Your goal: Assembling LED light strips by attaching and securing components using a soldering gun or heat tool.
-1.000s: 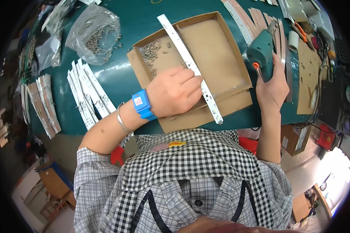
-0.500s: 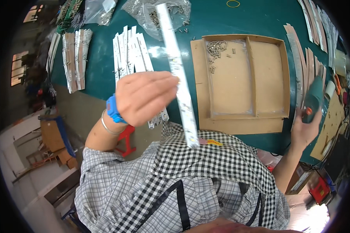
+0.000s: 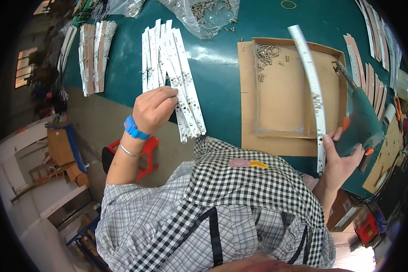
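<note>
My right hand [image 3: 342, 161] holds a green gun-shaped power tool [image 3: 360, 118] with a thin metal tip, which reaches over the right edge of the cardboard box. The same hand's thumb and fingers also grip the lower part of a long white LED strip board [image 3: 313, 90], standing across the box and slightly bent. My left hand [image 3: 156, 106], with a blue watch at the wrist, is closed, its fingertips pinching at a strip in a fanned pile of LED strip boards [image 3: 186, 97]. Exactly which strip it pinches is hard to make out.
The divided cardboard box [image 3: 276, 132] has small metal screws [image 3: 268, 53] in its far left corner. A plastic bag of screws [image 3: 208, 16] lies at the back. More strip bundles lie at the left [image 3: 95, 59] and right [image 3: 371, 84]. A red stool [image 3: 147, 158] stands below the table.
The LED strip board in my left hand has passed to my right hand. My left hand has gone to the pile. My right hand and the power tool have turned inward toward the box.
</note>
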